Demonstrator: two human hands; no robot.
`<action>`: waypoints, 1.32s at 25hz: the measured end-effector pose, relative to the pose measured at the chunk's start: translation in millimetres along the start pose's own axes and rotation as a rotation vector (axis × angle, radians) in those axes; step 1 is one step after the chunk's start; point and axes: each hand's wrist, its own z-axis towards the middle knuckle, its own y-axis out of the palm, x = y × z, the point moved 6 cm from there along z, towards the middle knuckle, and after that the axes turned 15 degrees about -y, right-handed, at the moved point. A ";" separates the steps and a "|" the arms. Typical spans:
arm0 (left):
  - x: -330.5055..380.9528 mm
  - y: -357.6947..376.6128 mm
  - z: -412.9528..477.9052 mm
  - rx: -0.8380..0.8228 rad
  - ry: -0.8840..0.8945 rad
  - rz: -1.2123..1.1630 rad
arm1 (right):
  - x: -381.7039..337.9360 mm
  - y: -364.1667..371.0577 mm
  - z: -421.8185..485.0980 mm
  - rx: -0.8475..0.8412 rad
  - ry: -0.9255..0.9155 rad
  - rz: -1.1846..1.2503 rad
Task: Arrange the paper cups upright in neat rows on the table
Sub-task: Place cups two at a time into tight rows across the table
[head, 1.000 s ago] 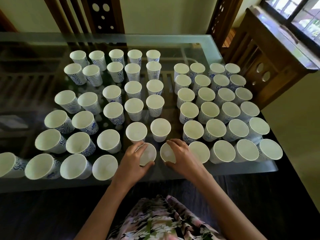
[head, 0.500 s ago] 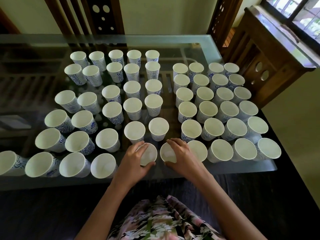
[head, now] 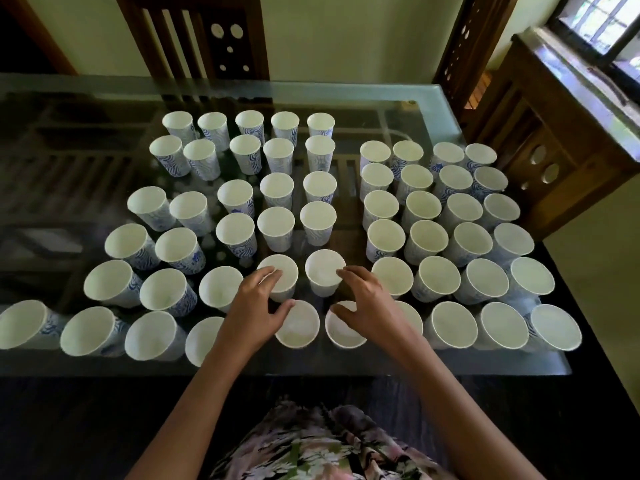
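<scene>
Several white paper cups with blue patterns stand upright in rows on the glass table (head: 86, 109), a left block (head: 277, 192) and a right block (head: 426, 206). My left hand (head: 254, 303) hovers with spread fingers over the rim of a second-row cup (head: 282, 271), its thumb beside a front-row cup (head: 299, 325). My right hand (head: 369, 303) mirrors it: fingertips touch the rim of the neighbouring cup (head: 322, 270), and the thumb lies over the front cup (head: 346, 332). Neither hand clearly grips a cup.
A dark wooden chair (head: 207, 36) stands behind the table's far edge and another chair back (head: 467, 46) at the far right corner. A wooden sideboard (head: 571, 133) sits right of the table. The glass's near edge runs just in front of the front cups.
Both hands have left the two front-row cups they were around and moved forward and up over the two cups in the row behind.
</scene>
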 end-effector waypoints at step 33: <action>23.8 20.7 48.1 -0.153 0.070 0.065 | 21.6 1.9 40.4 -0.023 0.070 -0.040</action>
